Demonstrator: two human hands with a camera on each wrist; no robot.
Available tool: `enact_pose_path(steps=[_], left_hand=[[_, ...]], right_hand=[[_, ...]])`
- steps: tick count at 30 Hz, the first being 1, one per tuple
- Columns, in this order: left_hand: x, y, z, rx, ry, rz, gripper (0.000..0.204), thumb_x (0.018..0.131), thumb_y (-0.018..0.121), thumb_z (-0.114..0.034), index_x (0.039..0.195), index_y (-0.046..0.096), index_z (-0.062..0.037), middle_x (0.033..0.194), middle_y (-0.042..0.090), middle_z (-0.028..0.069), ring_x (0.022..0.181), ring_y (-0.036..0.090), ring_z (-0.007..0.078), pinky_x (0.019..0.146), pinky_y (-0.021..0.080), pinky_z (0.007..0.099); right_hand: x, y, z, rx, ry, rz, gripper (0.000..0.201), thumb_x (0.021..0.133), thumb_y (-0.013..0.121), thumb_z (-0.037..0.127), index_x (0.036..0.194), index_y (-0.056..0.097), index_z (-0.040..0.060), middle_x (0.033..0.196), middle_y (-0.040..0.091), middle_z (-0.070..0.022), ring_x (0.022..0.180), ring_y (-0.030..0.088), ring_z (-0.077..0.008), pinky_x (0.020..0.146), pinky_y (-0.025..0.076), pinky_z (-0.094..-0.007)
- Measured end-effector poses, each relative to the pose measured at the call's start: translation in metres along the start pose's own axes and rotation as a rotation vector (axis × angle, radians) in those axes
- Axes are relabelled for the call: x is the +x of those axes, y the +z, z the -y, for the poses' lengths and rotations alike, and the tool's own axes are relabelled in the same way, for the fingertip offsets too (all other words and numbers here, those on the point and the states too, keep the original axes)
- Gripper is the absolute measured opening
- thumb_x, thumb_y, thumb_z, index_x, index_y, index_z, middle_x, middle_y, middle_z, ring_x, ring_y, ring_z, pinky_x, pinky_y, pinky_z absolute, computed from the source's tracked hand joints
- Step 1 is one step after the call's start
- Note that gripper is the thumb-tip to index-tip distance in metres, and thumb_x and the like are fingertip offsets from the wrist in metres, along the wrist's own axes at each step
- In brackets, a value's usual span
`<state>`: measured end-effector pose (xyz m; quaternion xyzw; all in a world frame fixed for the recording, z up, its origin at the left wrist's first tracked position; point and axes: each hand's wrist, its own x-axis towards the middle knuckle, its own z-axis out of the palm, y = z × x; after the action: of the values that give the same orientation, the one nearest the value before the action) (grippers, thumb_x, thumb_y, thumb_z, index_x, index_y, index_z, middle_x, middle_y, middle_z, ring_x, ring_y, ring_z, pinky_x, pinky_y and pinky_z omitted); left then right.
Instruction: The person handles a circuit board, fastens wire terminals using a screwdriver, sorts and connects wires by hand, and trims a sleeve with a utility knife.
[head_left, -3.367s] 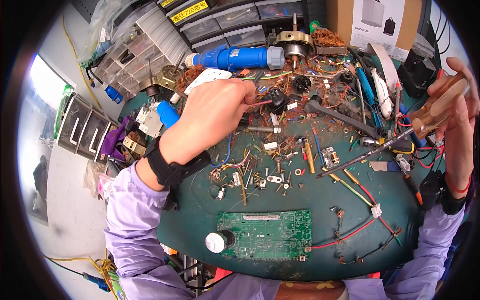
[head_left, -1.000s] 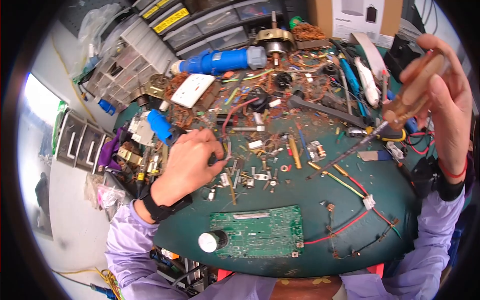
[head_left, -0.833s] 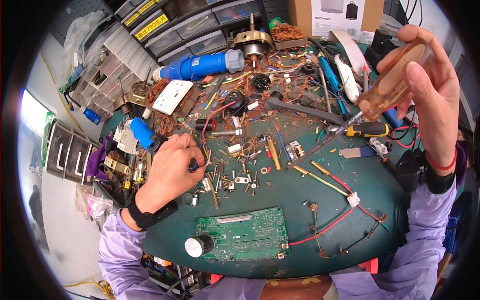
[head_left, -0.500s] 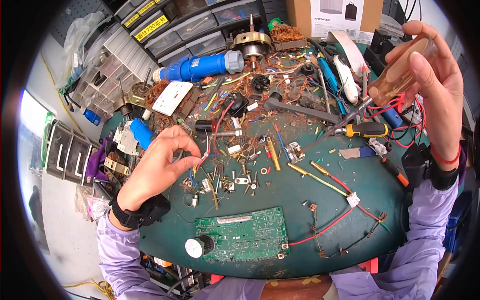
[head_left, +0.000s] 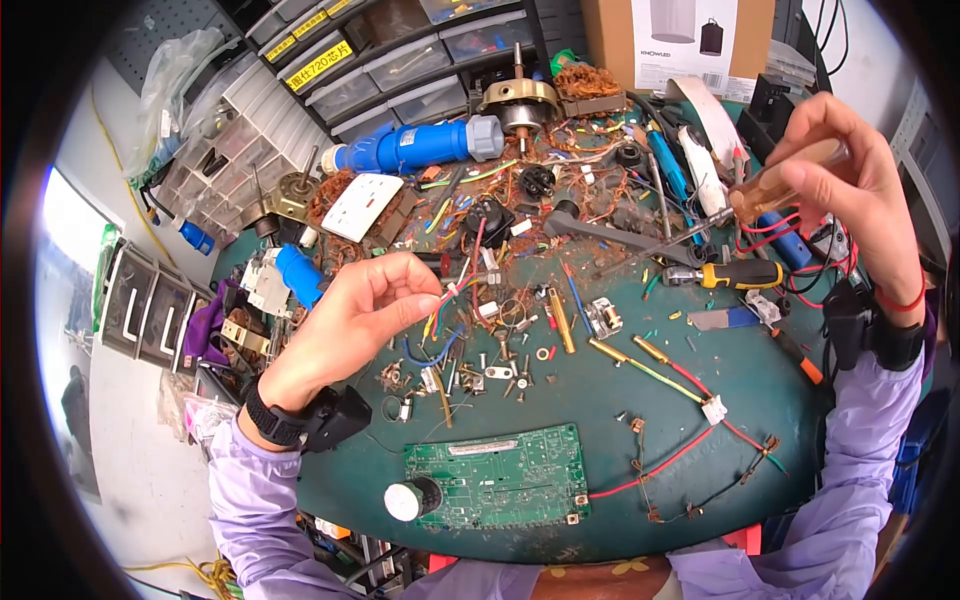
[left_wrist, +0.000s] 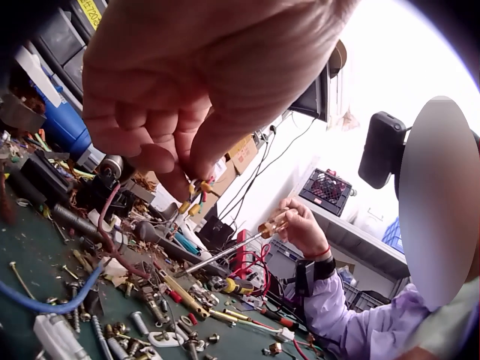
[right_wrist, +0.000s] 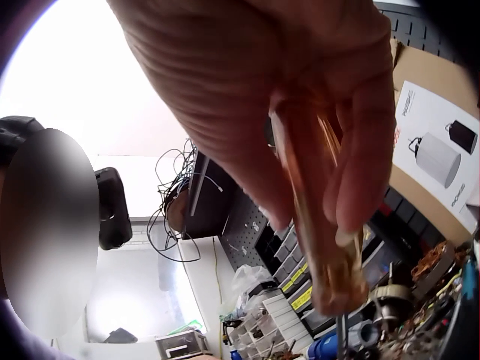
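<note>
In the head view my left hand [head_left: 350,315] pinches a small bundle of thin coloured wires [head_left: 446,300] between thumb and fingertips, above the left middle of the workbench. The left wrist view shows yellow ends [left_wrist: 196,196] on these wires, just below the fingertips. My right hand [head_left: 845,185], raised at the right, grips a screwdriver by its amber see-through handle [head_left: 785,180]. Its long shank [head_left: 670,243] slants down to the left over the bench. In the right wrist view the handle [right_wrist: 315,225] lies between thumb and fingers.
A green circuit board [head_left: 500,480] lies near the front edge, a round white-topped part on its left corner. Loose screws [head_left: 490,372] and a blue wire [head_left: 435,355] lie below the left hand. A blue connector [head_left: 410,145], a white socket plate [head_left: 362,207] and scrap fill the back.
My left hand has come forward from beside the white socket plate, down to the small parts, then up a little with the wires. My right hand keeps the screwdriver, its handle now tilted flatter.
</note>
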<state>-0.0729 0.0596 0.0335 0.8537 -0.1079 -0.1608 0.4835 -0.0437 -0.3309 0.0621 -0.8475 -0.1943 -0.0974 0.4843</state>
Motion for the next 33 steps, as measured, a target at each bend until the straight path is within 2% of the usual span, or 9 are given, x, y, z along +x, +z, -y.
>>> enact_pose_path(steps=[2, 4, 5, 6, 11, 18, 27, 30, 33], left_hand=[[0.002, 0.001, -0.001, -0.117, 0.010, 0.021, 0.010, 0.091, 0.062, -0.011, 0.092, 0.058, -0.0019, 0.085, 0.057, -0.0033, 0.079, 0.050, 0.0039, 0.073, 0.040, 0.0202], [0.004, 0.002, -0.001, -0.121, 0.022, 0.009, 0.011, 0.091, 0.062, -0.012, 0.091, 0.058, -0.0022, 0.085, 0.057, -0.0033, 0.079, 0.051, 0.0042, 0.074, 0.040, 0.0207], [0.004, 0.002, -0.001, -0.124, 0.029, -0.001, 0.011, 0.091, 0.062, -0.013, 0.091, 0.059, -0.0025, 0.085, 0.058, -0.0033, 0.079, 0.051, 0.0045, 0.074, 0.040, 0.0212], [0.005, 0.002, 0.000, -0.121, 0.029, -0.001, 0.011, 0.091, 0.062, -0.013, 0.091, 0.059, -0.0025, 0.085, 0.058, -0.0033, 0.079, 0.051, 0.0045, 0.074, 0.040, 0.0212], [0.009, 0.003, 0.002, -0.030, 0.123, -0.057, 0.008, 0.091, 0.063, -0.010, 0.093, 0.061, -0.0025, 0.086, 0.058, -0.0043, 0.078, 0.050, 0.0019, 0.070, 0.041, 0.0184], [0.007, 0.004, -0.004, -0.064, 0.077, -0.114, 0.007, 0.089, 0.065, -0.010, 0.090, 0.062, -0.0033, 0.080, 0.060, -0.0049, 0.072, 0.050, 0.0010, 0.065, 0.039, 0.0177], [0.007, 0.013, -0.009, -0.079, 0.135, -0.101, 0.009, 0.089, 0.065, -0.011, 0.090, 0.065, -0.0020, 0.077, 0.060, -0.0067, 0.068, 0.047, -0.0006, 0.061, 0.039, 0.0176], [0.011, 0.020, -0.021, 0.005, 0.110, -0.041, 0.007, 0.089, 0.066, -0.009, 0.091, 0.063, -0.0023, 0.080, 0.061, -0.0039, 0.072, 0.052, 0.0023, 0.065, 0.041, 0.0189], [0.019, 0.035, -0.033, 0.046, 0.128, 0.044, 0.007, 0.087, 0.066, -0.005, 0.091, 0.063, -0.0013, 0.086, 0.062, -0.0018, 0.080, 0.054, 0.0041, 0.073, 0.043, 0.0212]], right_hand=[[-0.002, -0.009, 0.005, 0.036, 0.122, 0.165, 0.033, 0.078, 0.075, 0.008, 0.101, 0.053, 0.0026, 0.077, 0.066, -0.0027, 0.063, 0.058, -0.0039, 0.048, 0.043, -0.0167], [-0.008, -0.016, -0.018, -0.008, 0.039, 0.374, 0.041, 0.071, 0.080, 0.006, 0.102, 0.053, 0.0007, 0.075, 0.066, -0.0047, 0.062, 0.059, -0.0074, 0.050, 0.043, -0.0211], [-0.005, -0.014, 0.000, -0.196, 0.008, 0.473, 0.045, 0.067, 0.083, 0.006, 0.102, 0.054, 0.0005, 0.070, 0.064, -0.0073, 0.062, 0.060, -0.0107, 0.053, 0.043, -0.0250], [-0.003, -0.012, 0.019, -0.373, 0.188, 0.526, 0.041, 0.065, 0.083, 0.009, 0.096, 0.058, 0.0007, 0.064, 0.061, -0.0088, 0.060, 0.061, -0.0158, 0.053, 0.043, -0.0286], [-0.006, 0.005, 0.004, -0.607, 0.009, 0.583, 0.032, 0.061, 0.083, 0.015, 0.084, 0.064, 0.0027, 0.065, 0.063, -0.0098, 0.062, 0.062, -0.0282, 0.055, 0.044, -0.0371], [-0.003, 0.026, -0.003, -0.600, 0.059, 0.736, 0.027, 0.064, 0.079, 0.017, 0.080, 0.063, 0.0033, 0.065, 0.064, -0.0105, 0.066, 0.063, -0.0302, 0.058, 0.045, -0.0400], [-0.008, 0.043, -0.016, -0.661, -0.043, 0.782, 0.034, 0.062, 0.082, 0.023, 0.081, 0.061, 0.0031, 0.067, 0.064, -0.0130, 0.068, 0.063, -0.0337, 0.060, 0.045, -0.0421], [-0.009, 0.045, -0.007, -0.665, -0.081, 0.669, 0.031, 0.066, 0.080, 0.023, 0.081, 0.062, 0.0031, 0.068, 0.064, -0.0137, 0.069, 0.063, -0.0343, 0.061, 0.046, -0.0423], [-0.010, 0.052, -0.003, -0.419, -0.274, 0.373, 0.023, 0.075, 0.074, 0.020, 0.088, 0.064, 0.0043, 0.070, 0.065, -0.0131, 0.069, 0.063, -0.0337, 0.060, 0.047, -0.0413]])
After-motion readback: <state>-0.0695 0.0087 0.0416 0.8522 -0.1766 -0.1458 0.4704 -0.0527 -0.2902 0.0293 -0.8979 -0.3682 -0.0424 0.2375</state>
